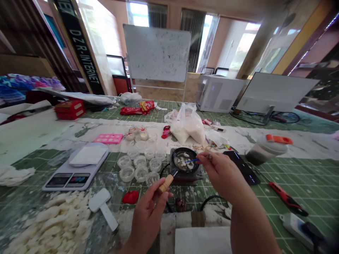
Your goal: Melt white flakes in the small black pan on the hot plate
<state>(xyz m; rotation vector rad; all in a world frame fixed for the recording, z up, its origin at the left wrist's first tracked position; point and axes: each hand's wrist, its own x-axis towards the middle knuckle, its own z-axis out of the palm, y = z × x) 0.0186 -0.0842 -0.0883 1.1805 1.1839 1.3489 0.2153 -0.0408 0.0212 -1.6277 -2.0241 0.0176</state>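
Observation:
A small black frying pan (194, 170) rests on a little hot plate (185, 180) in the middle of the table, with white lumps and clear liquid in it. My left hand (150, 208) is closed on the pan's wooden handle (166, 183). Above the pan's right rim, my right hand (219, 173) pinches a thin blue stick (192, 160), its tip down among the white lumps. Several clear round cups (141, 173) stand just left of the pan. Behind it sit plastic bags of white grains (186, 127).
At left are a kitchen scale (76, 165), a pink mould (108, 138), a white scraper (106, 208) and a heap of pale chunks (53, 225). To the right lie a phone (241, 167), a shaker bottle (265, 150), a red-black screwdriver (287, 197) and a power strip (299, 229).

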